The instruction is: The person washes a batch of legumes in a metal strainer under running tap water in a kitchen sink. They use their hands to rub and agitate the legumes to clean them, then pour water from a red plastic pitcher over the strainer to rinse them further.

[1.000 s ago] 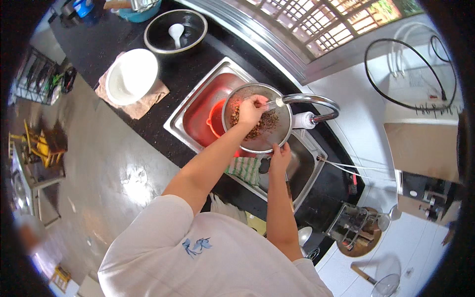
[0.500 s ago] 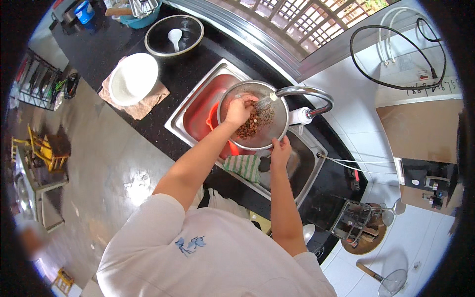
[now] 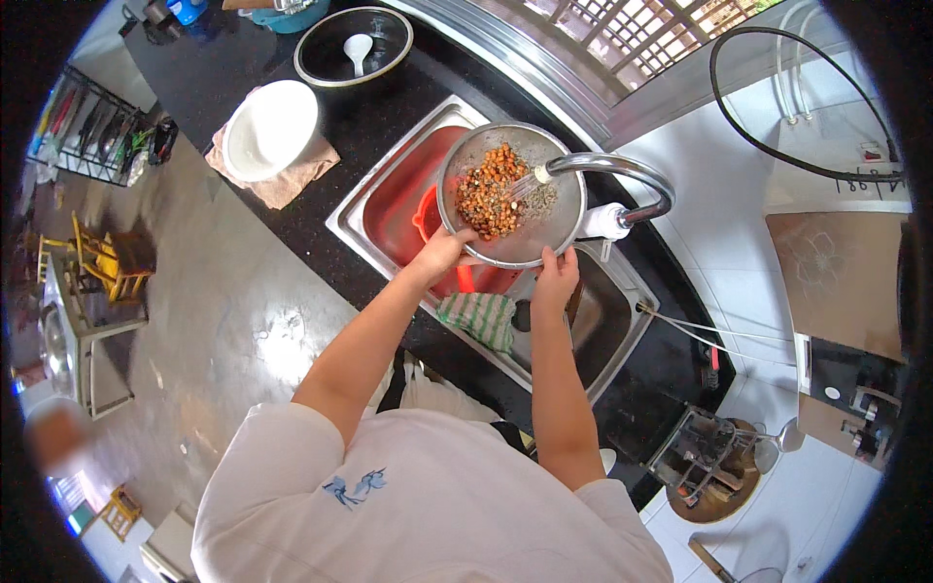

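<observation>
A round grey metal bowl (image 3: 549, 231), its surface too fine to tell whether it is perforated, is held over the double sink (image 3: 373, 187). Inside lie brown-orange beans or nuts (image 3: 486, 199) and paler small grains. Water sprays onto them from the curved chrome tap (image 3: 637, 167). My left hand (image 3: 443, 255) grips the near-left rim, some fingers tucked beneath it. At the near-right rim, my right hand (image 3: 557, 280) holds on with its thumb on the edge. Under the bowl, partly hidden, is an orange-red basin (image 3: 428, 208). A green-and-white striped cloth (image 3: 479, 319) hangs over the sink's near edge.
Left of the sink, a white bowl (image 3: 270, 131) rests on a pinkish cloth (image 3: 309, 177). Behind it sits a black bowl (image 3: 326, 47) with a white spoon (image 3: 358, 53). A wire rack (image 3: 692, 452) stands at the right; a window (image 3: 622, 39) is beyond the counter.
My left hand has come out of the beans and moved to the near-left rim. The beans now lie spread more to the left. My right hand still holds the rim.
</observation>
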`<state>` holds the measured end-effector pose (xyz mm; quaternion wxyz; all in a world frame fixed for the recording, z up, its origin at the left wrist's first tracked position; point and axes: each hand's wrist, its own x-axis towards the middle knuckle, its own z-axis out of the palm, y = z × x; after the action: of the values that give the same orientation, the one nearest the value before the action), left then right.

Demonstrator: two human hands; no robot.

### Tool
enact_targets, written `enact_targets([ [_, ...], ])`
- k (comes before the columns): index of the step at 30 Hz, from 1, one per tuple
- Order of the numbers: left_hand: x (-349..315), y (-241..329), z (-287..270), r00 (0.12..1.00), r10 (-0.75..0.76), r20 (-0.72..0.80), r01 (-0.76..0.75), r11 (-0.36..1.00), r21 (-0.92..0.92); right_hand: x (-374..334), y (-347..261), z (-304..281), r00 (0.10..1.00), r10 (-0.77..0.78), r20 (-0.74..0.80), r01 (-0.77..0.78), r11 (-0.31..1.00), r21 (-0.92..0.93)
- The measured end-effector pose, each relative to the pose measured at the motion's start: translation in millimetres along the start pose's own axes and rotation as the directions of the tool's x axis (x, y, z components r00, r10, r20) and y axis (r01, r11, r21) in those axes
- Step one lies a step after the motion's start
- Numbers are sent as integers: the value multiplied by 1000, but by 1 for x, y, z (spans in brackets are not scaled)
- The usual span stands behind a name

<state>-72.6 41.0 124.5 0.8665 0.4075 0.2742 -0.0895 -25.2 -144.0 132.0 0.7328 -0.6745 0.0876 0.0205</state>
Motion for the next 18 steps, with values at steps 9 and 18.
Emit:
enact_targets([
  [9,-1,22,-10,989,63,-133,-77,992,-101,15,63,-16,856,444,267,-469,883,36],
  [18,-13,48,-72,948,61,-313,-70,997,-18,17,229,30,739,561,374,-7,562,-827],
])
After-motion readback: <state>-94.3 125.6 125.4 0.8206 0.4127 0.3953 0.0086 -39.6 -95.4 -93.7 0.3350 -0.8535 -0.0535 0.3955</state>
